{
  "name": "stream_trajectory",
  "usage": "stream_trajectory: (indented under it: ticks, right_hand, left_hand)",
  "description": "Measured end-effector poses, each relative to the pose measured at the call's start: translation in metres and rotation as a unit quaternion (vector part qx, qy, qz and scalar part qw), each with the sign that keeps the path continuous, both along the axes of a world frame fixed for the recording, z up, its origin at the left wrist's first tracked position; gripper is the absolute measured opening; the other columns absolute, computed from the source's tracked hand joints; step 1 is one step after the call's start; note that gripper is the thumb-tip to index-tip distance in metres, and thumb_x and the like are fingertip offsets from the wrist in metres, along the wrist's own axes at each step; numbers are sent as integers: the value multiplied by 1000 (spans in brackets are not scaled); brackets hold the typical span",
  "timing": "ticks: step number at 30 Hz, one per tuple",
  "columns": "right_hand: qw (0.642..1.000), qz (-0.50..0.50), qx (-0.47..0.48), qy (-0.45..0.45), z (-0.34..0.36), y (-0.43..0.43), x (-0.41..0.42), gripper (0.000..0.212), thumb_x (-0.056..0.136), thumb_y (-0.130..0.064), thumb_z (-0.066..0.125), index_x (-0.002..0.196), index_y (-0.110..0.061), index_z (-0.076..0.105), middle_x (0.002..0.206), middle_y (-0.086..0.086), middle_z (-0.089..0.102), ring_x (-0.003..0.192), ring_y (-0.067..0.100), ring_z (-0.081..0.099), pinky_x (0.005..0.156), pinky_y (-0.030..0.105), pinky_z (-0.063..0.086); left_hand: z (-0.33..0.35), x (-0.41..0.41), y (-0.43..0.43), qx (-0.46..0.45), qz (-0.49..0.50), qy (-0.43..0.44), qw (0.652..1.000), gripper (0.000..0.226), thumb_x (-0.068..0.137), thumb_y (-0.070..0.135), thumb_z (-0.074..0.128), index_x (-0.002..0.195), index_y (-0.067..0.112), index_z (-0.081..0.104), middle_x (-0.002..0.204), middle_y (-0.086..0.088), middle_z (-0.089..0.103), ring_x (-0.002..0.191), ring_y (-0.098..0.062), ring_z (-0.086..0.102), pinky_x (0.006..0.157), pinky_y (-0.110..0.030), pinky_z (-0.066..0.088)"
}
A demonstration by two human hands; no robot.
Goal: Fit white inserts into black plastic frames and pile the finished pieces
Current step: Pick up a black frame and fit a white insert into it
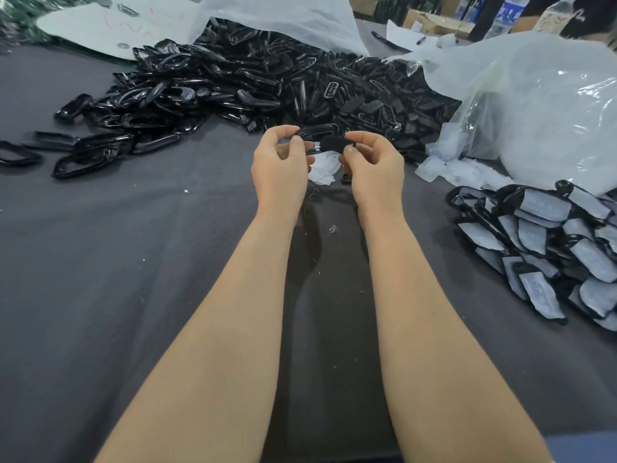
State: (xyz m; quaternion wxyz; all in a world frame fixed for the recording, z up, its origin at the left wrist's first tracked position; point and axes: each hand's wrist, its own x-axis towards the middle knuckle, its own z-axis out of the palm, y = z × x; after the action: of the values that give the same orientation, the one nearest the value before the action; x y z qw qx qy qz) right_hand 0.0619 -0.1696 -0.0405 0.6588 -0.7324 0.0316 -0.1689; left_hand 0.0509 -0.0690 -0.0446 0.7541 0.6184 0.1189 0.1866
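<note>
Pinches a small black plastic frame [330, 144] at both ends, left hand [278, 165] and right hand [375, 168] each curled on it, above the grey bench [133, 262]. Just beneath, loose white inserts [322, 170]. Beyond, a heap of empty black frames [233, 78]; at right, a pile of finished pieces [547, 242] beside a clear plastic bag [541, 105].

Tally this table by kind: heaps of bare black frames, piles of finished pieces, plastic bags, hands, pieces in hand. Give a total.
Bare frame heaps: 1, the black frame heap
Finished piles: 1, the finished pile
Plastic bags: 2, the far bag and the right bag
Hands: 2, the left hand and the right hand
Pieces in hand: 1, the black piece, pinched by both hands
Total: 7
</note>
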Motion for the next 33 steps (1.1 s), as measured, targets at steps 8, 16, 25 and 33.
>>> stream_trajectory:
  ticks: [8, 16, 25, 33]
  right_hand:
    - [997, -10, -60, -42, 3, 4, -2, 16, 89, -1, 58, 99, -12, 61, 86, -3, 62, 88, 17, 64, 89, 34, 53]
    - [998, -5, -51, -39, 3, 4, -1, 11, 89, 0, 59, 90, -11, 58, 85, 0, 62, 86, 25, 67, 86, 40, 54]
    - [1000, -24, -4, 12, 1, 2, 1, 13, 89, -10, 64, 101, -13, 61, 89, 0, 64, 82, 11, 61, 78, 22, 51]
    - [984, 36, 152, 85, 0, 0, 9, 12, 90, -3, 61, 99, -11, 60, 85, 3, 63, 73, 12, 61, 62, 19, 50]
  left_hand:
    - [-1, 0, 1, 43, -25, -15, 999, 14, 95, 9, 54, 98, 22, 57, 87, -2, 67, 69, -7, 63, 76, -26, 56]
    - [-1, 0, -2, 61, -34, -18, 997, 11, 95, 14, 54, 99, 23, 58, 89, -1, 66, 71, -8, 65, 78, -29, 57]
    - [-2, 0, -2, 93, -44, -26, 994, 21, 93, 10, 57, 93, 30, 54, 83, 3, 62, 77, -12, 62, 81, -33, 57]
    - [-2, 0, -1, 99, -44, -29, 994, 22, 93, 11, 57, 94, 33, 55, 83, 5, 62, 77, -11, 62, 82, -34, 57]
